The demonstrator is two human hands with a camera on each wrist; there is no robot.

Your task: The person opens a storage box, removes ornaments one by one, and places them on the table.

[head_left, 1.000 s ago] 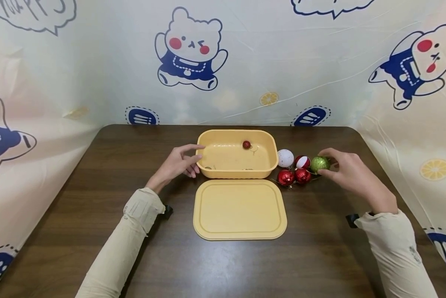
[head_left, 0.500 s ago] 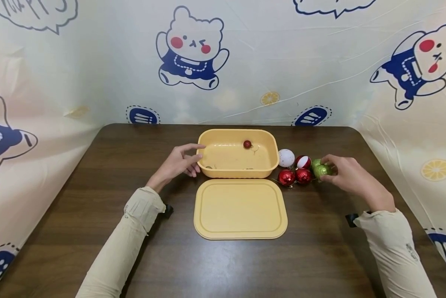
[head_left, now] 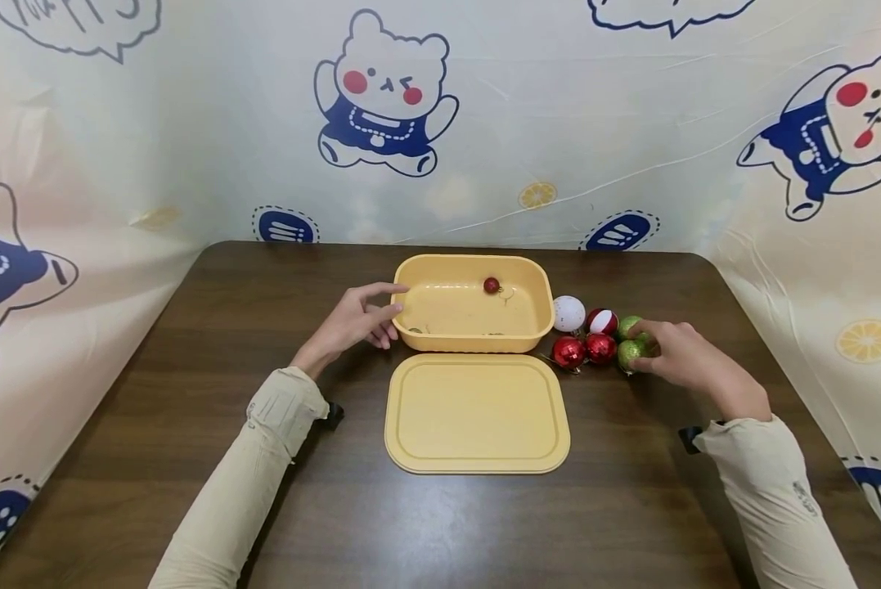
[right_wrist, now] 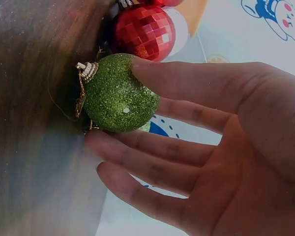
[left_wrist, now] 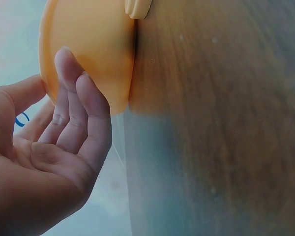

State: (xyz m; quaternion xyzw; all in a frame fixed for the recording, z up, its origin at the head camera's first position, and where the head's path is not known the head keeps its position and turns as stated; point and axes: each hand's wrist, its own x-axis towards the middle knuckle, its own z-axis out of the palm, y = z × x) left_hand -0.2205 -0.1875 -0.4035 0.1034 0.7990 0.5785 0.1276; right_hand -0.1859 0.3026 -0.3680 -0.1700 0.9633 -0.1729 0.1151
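Note:
My right hand (head_left: pixel 679 356) pinches a green glitter bauble (right_wrist: pixel 120 93) between thumb and fingers, low at the table; its gold cap and cord show in the right wrist view. Just behind it lies a second green bauble (head_left: pixel 627 327). Two shiny red baubles (head_left: pixel 568 352), a red-and-white one (head_left: pixel 601 321) and a white one (head_left: pixel 568 313) sit to their left. The yellow box (head_left: pixel 473 343) holds a small dark red bauble (head_left: pixel 492 285). My left hand (head_left: pixel 352 321) rests thumb and index finger at the box's left rim, its other fingers loosely bent.
The flat yellow lid (head_left: pixel 477 415) lies right in front of the box. The brown wooden table (head_left: pixel 455 532) reaches back to a patterned curtain (head_left: pixel 484 123), which also closes off both sides.
My right hand has moved toward me, bringing the green bauble down beside the near red one and uncovering the second green bauble behind. The left hand stays at the box.

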